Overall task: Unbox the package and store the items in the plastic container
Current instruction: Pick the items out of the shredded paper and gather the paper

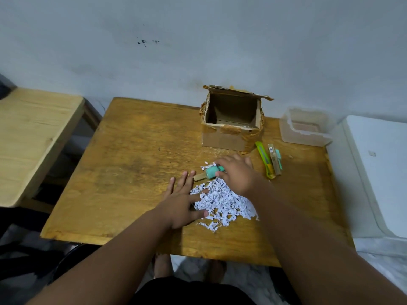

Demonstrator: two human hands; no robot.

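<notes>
Item in hand: a small teal item (212, 172) with a tan cardboard-like end lies on the tabletop (136, 150) at the far edge of the shredded paper (222, 201), in front of the cardboard box (231, 122).
Right hand: the right hand (236, 172) is curled over the teal item, fingertips closing on its right end; whether it is fully gripped I cannot tell.
Left hand: the left hand (182, 201) lies flat and spread, holding nothing, its thumb side touching the shreds.
Handling: it looks light, small and rigid, probably smooth plastic, so it may roll or slip; a pinch across the teal middle seems surest.
Shreds: loose, feather-light strips that may cling and come along with a lift.
Box: open, tape torn, and its inside appears empty.
Destination: the plastic container (306, 126) stands open at the far right corner, well apart from the hands; something reddish shows through it, unclear what.
In the way: a green utility knife (265, 159) and a packaged teal item (276, 159) lie side by side between the right hand and the container, so the carry should pass above them.
</notes>
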